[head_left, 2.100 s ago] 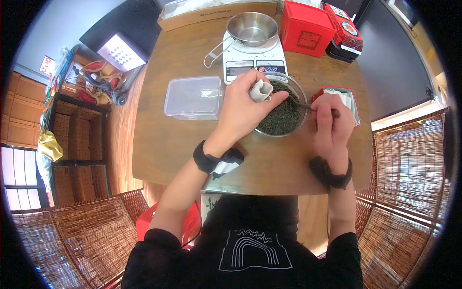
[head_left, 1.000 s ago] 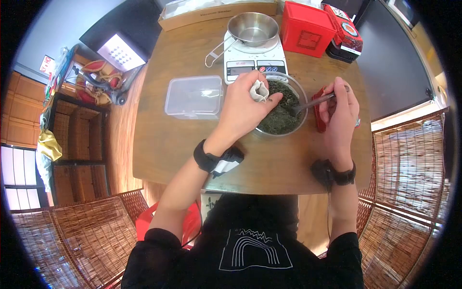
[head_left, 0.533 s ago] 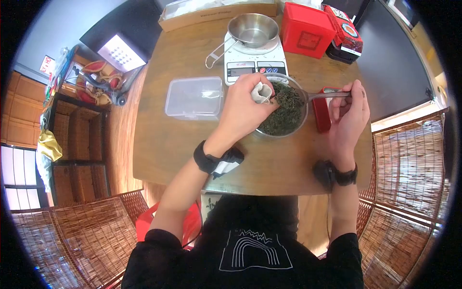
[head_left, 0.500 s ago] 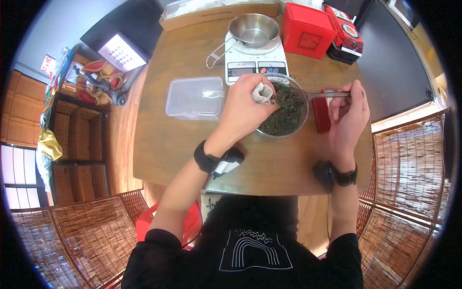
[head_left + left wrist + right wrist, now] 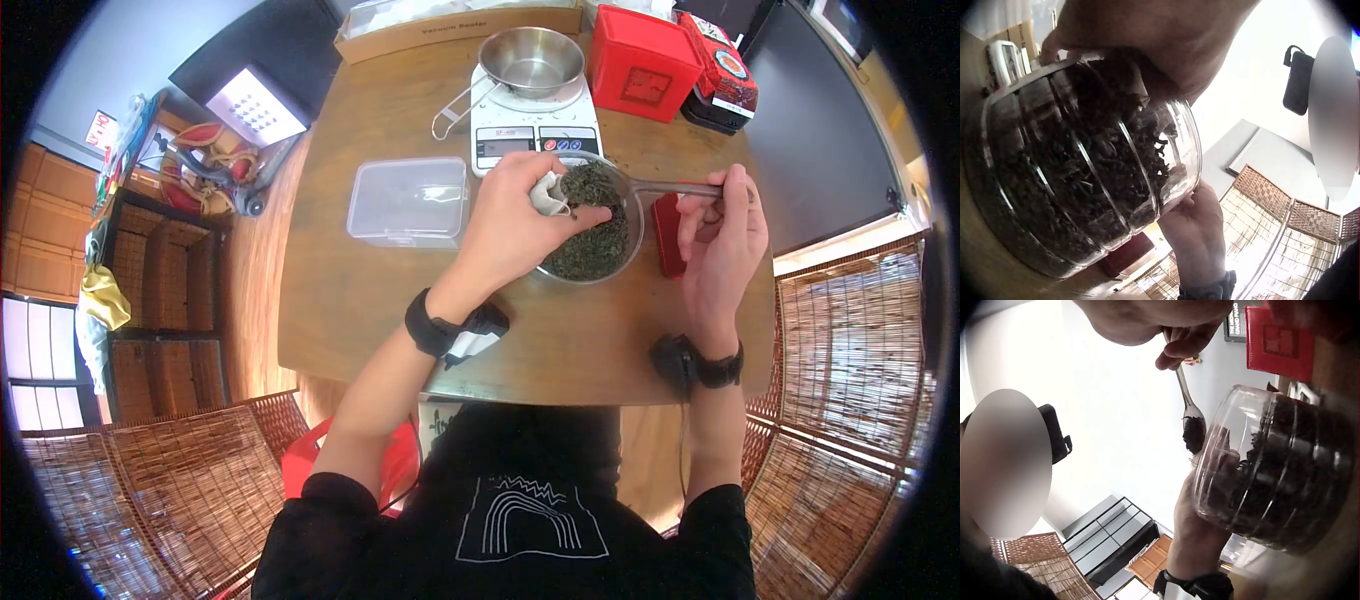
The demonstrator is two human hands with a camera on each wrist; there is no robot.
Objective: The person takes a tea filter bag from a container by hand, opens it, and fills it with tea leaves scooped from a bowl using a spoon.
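One spoonful of tea leaves on spoon (image 5: pixel 640 187), at mouth of paper bag (image 5: pixel 548 192), above glass bowl (image 5: pixel 592 262) near table's (image 5: pixel 340 290) far right edge. My left hand (image 5: pixel 515 225) pinches bag; right hand (image 5: pixel 722 235) grips spoon handle. Tipping in left, I judge; bowl mostly full, scale (image 5: pixel 528 130) pan empty.

A round-cornered brown wooden table (image 5: pixel 380 300) is carrying everything in view. A clear glass bowl of dark loose tea leaves (image 5: pixel 592 240) is sitting on it directly under the fingertips of the left hand (image 5: pixel 515 225). A clear rectangular plastic lidded box (image 5: pixel 408 202) is lying just beyond that hand's knuckles. A white digital kitchen scale (image 5: pixel 532 130) is standing past the fingertips, bearing a steel handled pan (image 5: pixel 530 60). A small red open tin (image 5: pixel 666 235) is lying against the right hand (image 5: pixel 722 250), beneath its fingers. A red square box (image 5: pixel 642 62) and a cardboard box (image 5: pixel 455 25) are standing at the far edge.
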